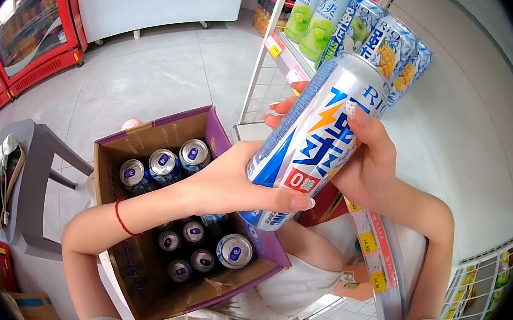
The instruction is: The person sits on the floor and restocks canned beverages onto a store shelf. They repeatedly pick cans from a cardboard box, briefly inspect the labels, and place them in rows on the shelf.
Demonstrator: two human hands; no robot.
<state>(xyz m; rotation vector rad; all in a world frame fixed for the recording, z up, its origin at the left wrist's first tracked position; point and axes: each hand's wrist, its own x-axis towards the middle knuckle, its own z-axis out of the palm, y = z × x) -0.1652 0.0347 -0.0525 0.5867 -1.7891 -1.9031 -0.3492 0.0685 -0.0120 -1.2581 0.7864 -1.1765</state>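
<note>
A tall RIO drink can point(314, 136), white and silver with blue lettering, is held tilted in front of me by both hands. My left hand point(235, 176) wraps its lower part, thumb across the front. Higher up, my right hand point(371, 153) grips the can's side with the thumb on its face; some fingers are hidden behind it. Under my left forearm stands an open cardboard box point(231, 285) with purple outer sides. Several upright cans point(162, 162) are inside, and my forearm hides part of them.
More RIO cans point(322, 28) stand on a shelf at upper right. A shelf edge with price tags point(374, 250) runs below my right hand. At left is a grey plastic stool point(38, 181) with items on it. Red glass-door coolers point(36, 42) stand at the back left.
</note>
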